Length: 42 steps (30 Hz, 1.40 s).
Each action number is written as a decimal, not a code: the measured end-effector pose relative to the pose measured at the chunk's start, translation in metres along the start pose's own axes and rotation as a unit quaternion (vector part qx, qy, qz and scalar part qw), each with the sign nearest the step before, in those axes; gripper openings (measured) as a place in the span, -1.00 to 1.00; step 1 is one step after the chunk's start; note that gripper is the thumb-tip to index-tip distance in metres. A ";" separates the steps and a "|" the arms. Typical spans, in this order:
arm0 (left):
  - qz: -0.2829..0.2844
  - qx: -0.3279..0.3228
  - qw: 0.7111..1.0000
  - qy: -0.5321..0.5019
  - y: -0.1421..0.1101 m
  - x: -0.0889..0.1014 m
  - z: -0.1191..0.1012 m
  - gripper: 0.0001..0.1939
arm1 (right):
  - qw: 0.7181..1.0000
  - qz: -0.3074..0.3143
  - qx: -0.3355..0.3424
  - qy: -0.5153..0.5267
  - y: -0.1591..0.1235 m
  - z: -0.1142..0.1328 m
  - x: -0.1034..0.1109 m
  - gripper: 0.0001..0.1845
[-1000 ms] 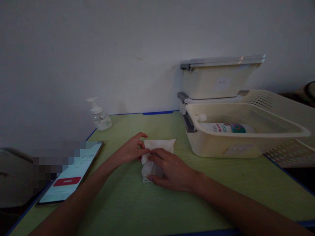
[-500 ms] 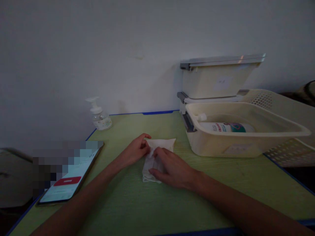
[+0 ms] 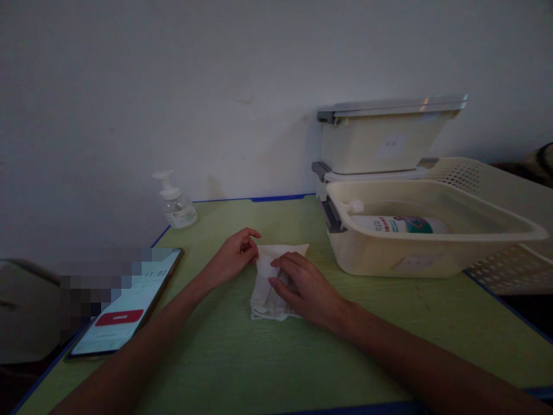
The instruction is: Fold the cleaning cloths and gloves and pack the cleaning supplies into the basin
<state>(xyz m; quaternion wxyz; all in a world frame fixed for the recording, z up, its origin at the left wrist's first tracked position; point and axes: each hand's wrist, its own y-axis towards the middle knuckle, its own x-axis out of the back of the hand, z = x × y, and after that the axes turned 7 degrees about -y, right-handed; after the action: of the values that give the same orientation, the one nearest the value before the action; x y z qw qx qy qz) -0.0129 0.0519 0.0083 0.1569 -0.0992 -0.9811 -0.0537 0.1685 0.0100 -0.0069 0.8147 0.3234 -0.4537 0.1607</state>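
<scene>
A white piece of cloth [image 3: 264, 288] lies nearly flat on the green tabletop in front of me, with a ribbed or gathered near edge. What kind of cloth item it is, I cannot make out. At its far left corner is my left hand [image 3: 233, 255], index finger stretched out and the other fingers loosely bent, beside or just touching the edge. My right hand [image 3: 309, 288] rests over the cloth's right half, thumb and fingers apart and slightly bent. It hides part of the cloth, and neither hand visibly grips it.
A phone [image 3: 125, 311] with a lit screen lies by my left forearm. A clear pump bottle [image 3: 181, 214] stands at the back left. At the right, an open cream bin [image 3: 401, 253] holds a white bottle [image 3: 389, 224]; a lidded box [image 3: 380, 141] and a perforated basket [image 3: 458, 173] are behind.
The cloth's near part, bunched and folded up earlier, now lies spread flatter. My left hand has drawn slightly back to the left; my right hand has shifted a little right, its thumb moving up the cloth.
</scene>
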 end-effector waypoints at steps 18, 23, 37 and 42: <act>0.085 -0.060 0.981 0.165 -0.003 0.003 0.000 -0.82 | 0.999 -0.014 -0.016 0.035 0.001 -0.004 -0.005 -0.89; 0.091 -0.068 0.980 0.161 -0.003 0.002 0.001 -0.82 | 1.000 0.005 -0.018 0.023 0.002 -0.003 -0.004 -0.90; 0.036 -0.105 0.984 0.140 -0.002 0.000 -0.001 -0.83 | 0.998 0.028 -0.046 0.029 -0.001 -0.002 -0.002 -0.75; 0.029 -0.113 0.984 0.132 -0.002 -0.005 0.006 -0.82 | 0.999 0.029 -0.030 0.016 0.000 0.000 0.001 -0.75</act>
<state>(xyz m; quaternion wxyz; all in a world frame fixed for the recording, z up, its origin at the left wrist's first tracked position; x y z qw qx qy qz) -0.0104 0.0503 0.0012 0.2746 -0.1372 -0.9360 -0.1724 0.1687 0.0101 -0.0063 0.8262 0.2827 -0.4544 0.1759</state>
